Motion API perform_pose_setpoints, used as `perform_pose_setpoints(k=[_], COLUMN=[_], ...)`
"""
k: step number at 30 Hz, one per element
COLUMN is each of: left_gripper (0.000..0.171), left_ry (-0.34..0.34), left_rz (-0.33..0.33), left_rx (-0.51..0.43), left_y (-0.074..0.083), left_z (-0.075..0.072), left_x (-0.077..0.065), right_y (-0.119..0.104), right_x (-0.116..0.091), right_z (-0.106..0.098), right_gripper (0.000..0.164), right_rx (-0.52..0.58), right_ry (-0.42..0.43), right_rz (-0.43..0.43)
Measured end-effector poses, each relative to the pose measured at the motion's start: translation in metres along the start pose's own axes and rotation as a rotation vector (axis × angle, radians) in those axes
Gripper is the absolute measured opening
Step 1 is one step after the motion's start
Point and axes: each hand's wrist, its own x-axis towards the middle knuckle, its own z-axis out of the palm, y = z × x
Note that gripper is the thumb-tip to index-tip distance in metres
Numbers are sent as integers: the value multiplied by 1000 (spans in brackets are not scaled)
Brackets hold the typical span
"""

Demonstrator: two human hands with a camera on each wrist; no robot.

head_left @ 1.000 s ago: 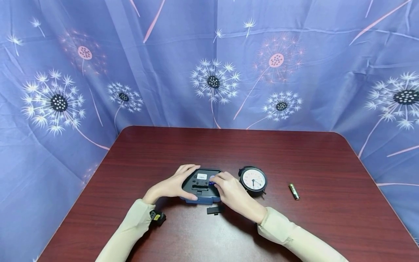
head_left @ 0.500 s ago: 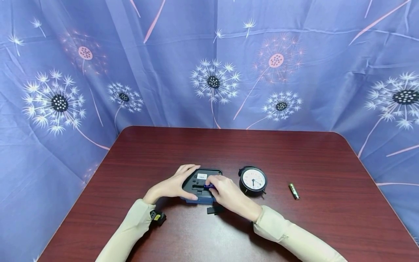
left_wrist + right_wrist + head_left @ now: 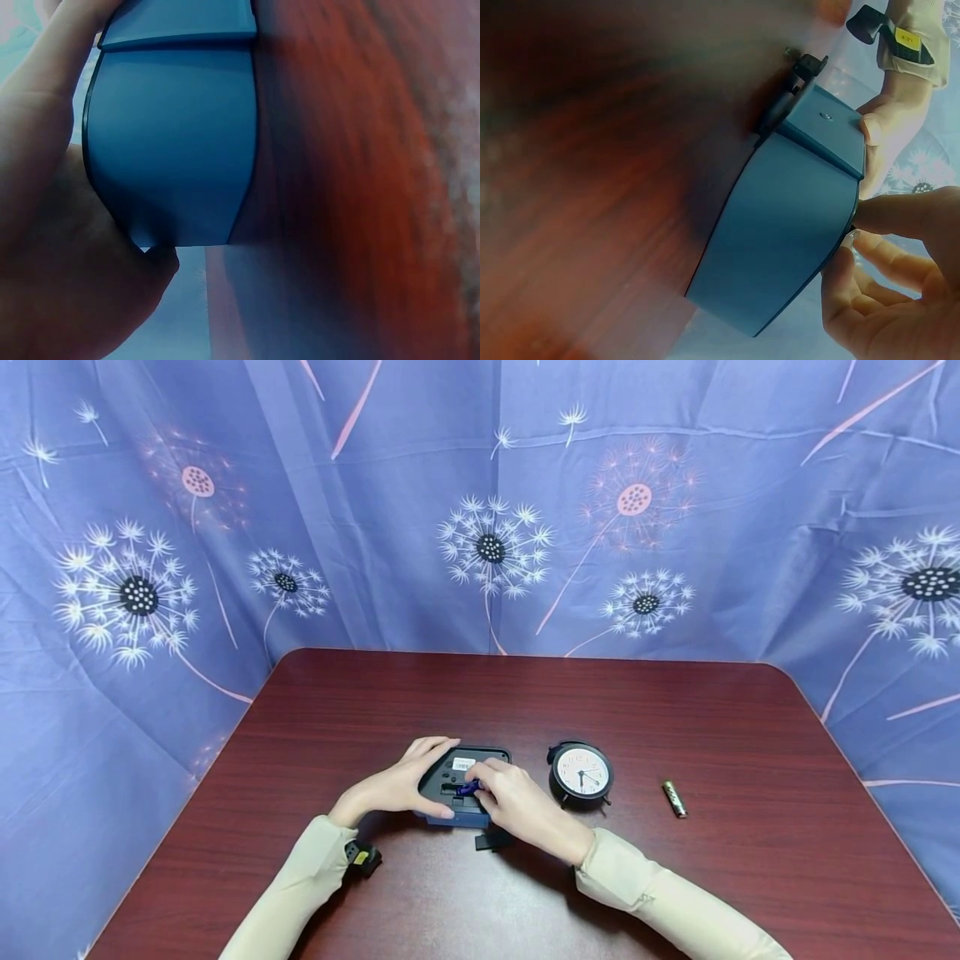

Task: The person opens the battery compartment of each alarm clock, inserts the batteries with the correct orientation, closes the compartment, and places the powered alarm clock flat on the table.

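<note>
A blue device with a black back (image 3: 435,789) lies back side up on the table, a white label and an open battery slot showing in the head view. My left hand (image 3: 401,785) grips its left end, thumb on the near edge and fingers on the far edge. In the left wrist view the blue casing (image 3: 172,142) sits against that hand. My right hand (image 3: 517,797) pinches a dark blue battery (image 3: 468,788), tilted at the slot. From the right wrist, the right fingers (image 3: 885,262) meet the device's back edge; the battery is hidden there.
Just in front of the device lies a small black battery cover (image 3: 491,841). A round black alarm clock (image 3: 581,772) stands to the right of my right hand. Farther right is a gold and dark battery (image 3: 674,799). A patterned blue curtain (image 3: 390,527) hangs behind the table.
My right hand has shifted left and slightly nearer, bringing the battery from the device's right part to the slot, where it now tilts. The left hand and device have stayed put.
</note>
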Motion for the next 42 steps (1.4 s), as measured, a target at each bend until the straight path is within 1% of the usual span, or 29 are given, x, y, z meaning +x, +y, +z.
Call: perform_pose_setpoints(k=[3, 10, 13, 16, 19, 21, 24, 29, 33, 37, 42], left_gripper=[104, 104, 104, 104, 104, 104, 104, 104, 104, 103, 103], left_ry=[-2, 2, 6, 11, 16, 18, 18, 17, 17, 21, 30], left_rz=[2, 0, 1, 1, 4, 8, 12, 8, 9, 17, 27], left_rx=[1, -3, 5, 11, 19, 24, 29, 27, 24, 28, 31], left_y=[0, 1, 1, 1, 1, 1, 0, -1, -1, -1, 0], left_z=[0, 0, 0, 0, 0, 0, 0, 1, 2, 2, 2], left_x=[1, 1, 1, 1, 1, 1, 2, 2, 2, 1, 1], right_y=[0, -2, -2, -3, -5, -6, -9, -10, -6, -3, 0], right_x=[-1, -3, -5, -8, -11, -12, -13, -14, -13, -10, -7], right_z=[0, -2, -3, -3, -3, -4, -5, -8, -10, -13, -13], right_gripper=[21, 23, 20, 15, 13, 15, 20, 25, 27, 27, 22], right_rx=[-7, 30, -27, -134, -221, -246, -256, -247, -206, -145, -136], right_ry=[22, 45, 65, 61, 27, 1, -27, -89, -152, -212, -237], right_rz=[6, 65, 71, 54, 29, 21, 19, -29, -77, -80, -96])
